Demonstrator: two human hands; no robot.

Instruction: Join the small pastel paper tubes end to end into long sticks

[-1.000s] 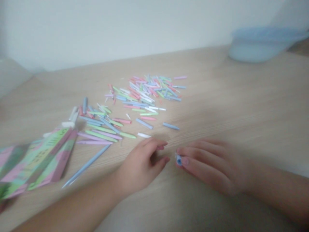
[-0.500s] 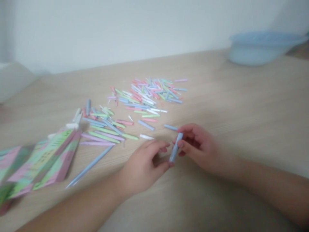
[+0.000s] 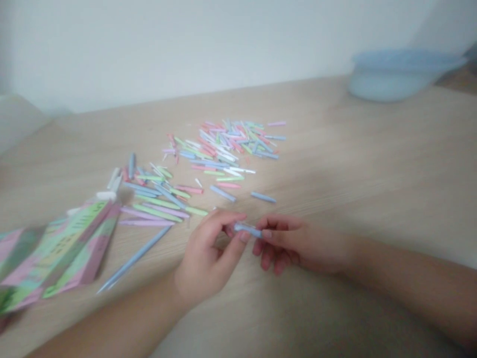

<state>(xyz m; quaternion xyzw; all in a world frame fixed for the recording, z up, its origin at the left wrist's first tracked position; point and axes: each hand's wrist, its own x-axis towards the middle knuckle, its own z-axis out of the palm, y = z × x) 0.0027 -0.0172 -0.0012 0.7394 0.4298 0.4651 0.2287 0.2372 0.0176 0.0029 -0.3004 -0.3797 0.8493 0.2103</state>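
At mid-tabletop, just in front of you, your left hand and right hand meet over one pale blue paper strip. The strip lies roughly crosswise between them, off the light wood tabletop. Your left fingertips pinch one end and your right thumb and forefinger close on the other; exact finger contact is blurred. Your other right fingers curl loosely below, not touching the strip.

Main change: the strip stood nearly upright in your right hand a moment ago, and now it's turned sideways and both hands have it.

Left of your hands, a long thin blue paper strip lies on the tabletop beside a pink-and-green printed paper pack, whose lettering is unreadable. Longer pastel strips fan out just above that pack. Farther up is a loose pile of short pink, green, blue and white paper strips. Two blue pieces lie apart from the pile, near your hands. A pale blue plastic tub sits at the far right, against the wall.
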